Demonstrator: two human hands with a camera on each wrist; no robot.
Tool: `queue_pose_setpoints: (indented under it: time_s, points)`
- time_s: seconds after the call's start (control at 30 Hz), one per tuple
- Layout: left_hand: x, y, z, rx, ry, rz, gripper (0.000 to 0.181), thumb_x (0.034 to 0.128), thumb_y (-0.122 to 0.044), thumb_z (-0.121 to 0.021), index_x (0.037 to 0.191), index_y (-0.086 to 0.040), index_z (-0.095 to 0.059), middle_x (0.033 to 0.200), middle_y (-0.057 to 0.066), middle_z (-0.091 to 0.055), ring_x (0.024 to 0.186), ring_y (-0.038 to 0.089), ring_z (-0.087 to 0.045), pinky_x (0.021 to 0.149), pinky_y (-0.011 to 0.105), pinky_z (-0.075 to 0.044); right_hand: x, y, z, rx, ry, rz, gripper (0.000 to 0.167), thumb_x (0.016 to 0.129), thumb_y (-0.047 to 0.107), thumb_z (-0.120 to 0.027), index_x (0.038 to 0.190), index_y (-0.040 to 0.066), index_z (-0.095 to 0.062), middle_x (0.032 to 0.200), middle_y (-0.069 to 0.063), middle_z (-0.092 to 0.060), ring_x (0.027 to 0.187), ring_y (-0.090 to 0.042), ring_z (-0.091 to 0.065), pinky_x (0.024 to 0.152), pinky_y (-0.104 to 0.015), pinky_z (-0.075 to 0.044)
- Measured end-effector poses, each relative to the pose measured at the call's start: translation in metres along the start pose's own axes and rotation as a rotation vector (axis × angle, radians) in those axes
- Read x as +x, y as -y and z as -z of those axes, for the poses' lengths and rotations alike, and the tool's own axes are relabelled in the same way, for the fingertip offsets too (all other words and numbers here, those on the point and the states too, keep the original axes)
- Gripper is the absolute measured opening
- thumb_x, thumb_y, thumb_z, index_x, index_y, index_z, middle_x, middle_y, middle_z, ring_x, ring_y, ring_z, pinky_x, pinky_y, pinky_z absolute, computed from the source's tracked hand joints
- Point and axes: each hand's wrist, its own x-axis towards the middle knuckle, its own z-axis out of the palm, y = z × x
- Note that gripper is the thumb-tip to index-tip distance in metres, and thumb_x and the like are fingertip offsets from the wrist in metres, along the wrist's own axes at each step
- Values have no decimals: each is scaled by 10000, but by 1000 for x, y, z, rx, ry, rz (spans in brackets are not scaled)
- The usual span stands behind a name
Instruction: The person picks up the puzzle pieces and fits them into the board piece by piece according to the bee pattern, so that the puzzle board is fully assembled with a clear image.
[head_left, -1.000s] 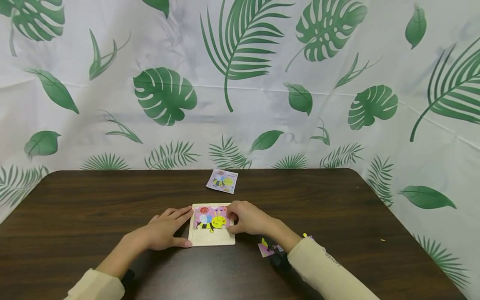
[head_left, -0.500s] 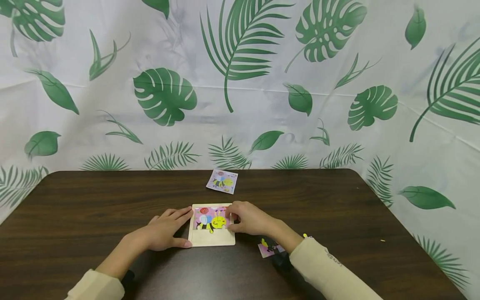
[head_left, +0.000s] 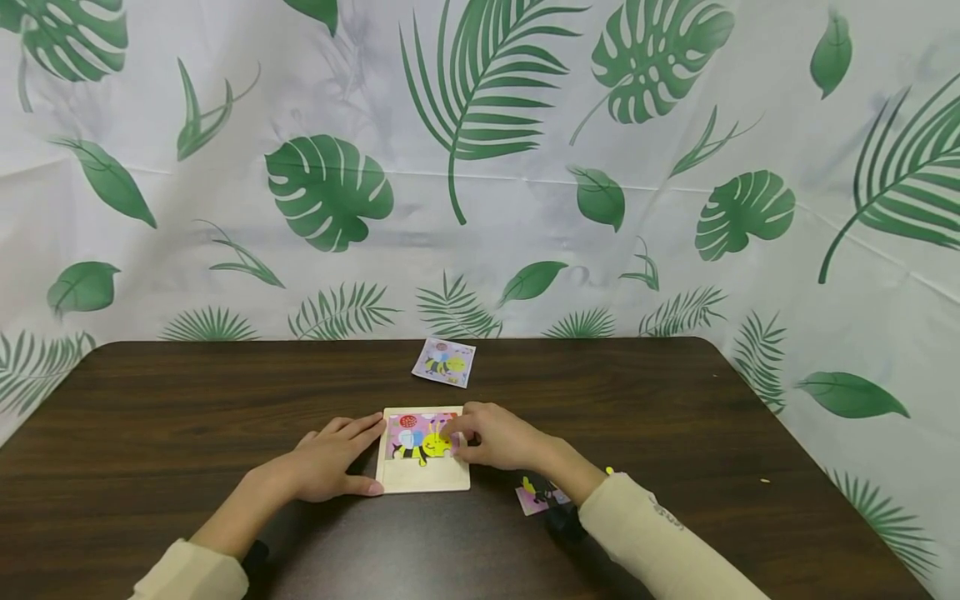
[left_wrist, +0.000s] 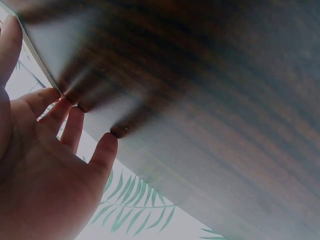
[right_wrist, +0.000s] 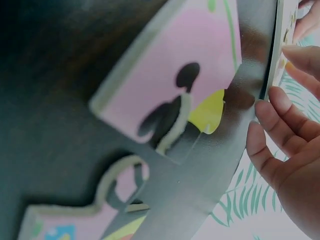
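Observation:
A pale wooden puzzle tray [head_left: 422, 478] lies flat on the table, its upper part filled with pink pieces forming a smiling bee [head_left: 435, 444]; bare wood shows along its near strip. My left hand [head_left: 330, 460] braces the tray's left side, fingers spread and thumb at the near corner. Over the right side, my right hand [head_left: 498, 437] touches the picture near the bee's face with bent fingers, thumb by the right edge. Its fingertips partly cover the pieces there. In the right wrist view, several of its fingers [right_wrist: 280, 117] rest on the table beside the tray.
Loose pink puzzle pieces [head_left: 534, 497] lie under my right forearm; up close, one piece [right_wrist: 170, 75] shows black and yellow parts. A printed bee picture card [head_left: 446, 362] lies near the back edge of the dark wood table [head_left: 225, 392]. A leaf-patterned cloth [head_left: 510, 250] hangs behind.
My right hand's fingertips have shifted slightly left, from the tray's upper right corner onto the bee's face. The left hand and the tray have stayed in place.

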Motion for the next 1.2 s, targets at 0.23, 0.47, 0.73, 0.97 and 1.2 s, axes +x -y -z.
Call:
queue_pose_setpoints:
  time_s: [0.23, 0.47, 0.73, 0.97, 1.2]
  points:
    - [0, 0, 0, 0, 0, 0, 839, 776, -496, -645, 1413, -52, -327, 1459, 124, -271, 1254, 363, -278, 890, 633, -248, 1, -1, 0, -7, 13, 11, 243, 843, 160, -662, 1082, 119, -677, 831, 0, -486, 712, -110, -444, 607, -204, -365]
    - [0, 0, 0, -3, 1, -2, 848, 771, -498, -648, 1415, -51, -323, 1461, 122, -267, 1251, 362, -279, 892, 628, -250, 1, -1, 0, -5, 8, 20, 241, 843, 158, -667, 1079, 114, -680, 897, -12, -485, 751, -146, -461, 637, -206, -378]
    - [0, 1, 0, 2, 5, 2, 838, 780, -500, -638, 1417, -56, -322, 1460, 127, -268, 1256, 362, -274, 895, 639, -240, 1, -2, 0, 17, 17, 14, 241, 847, 154, -659, 1085, 119, -675, 896, -21, -485, 765, -163, -469, 635, -205, -369]
    - [0, 2, -1, 2, 2, 3, 841, 776, -498, -643, 1416, -56, -324, 1459, 127, -270, 1255, 361, -275, 897, 647, -234, -5, -3, 3, 58, 3, 12, 276, 834, 166, -678, 1100, 99, -650, 883, -5, -504, 783, -151, -468, 665, -220, -386]
    - [0, 0, -1, 0, 6, 9, 839, 774, -491, -649, 1416, -57, -326, 1459, 128, -270, 1257, 367, -272, 899, 652, -228, -20, -9, 5, 79, 1, -7, 280, 825, 160, -688, 1087, 73, -646, 887, 8, -554, 792, -130, -491, 707, -230, -424]
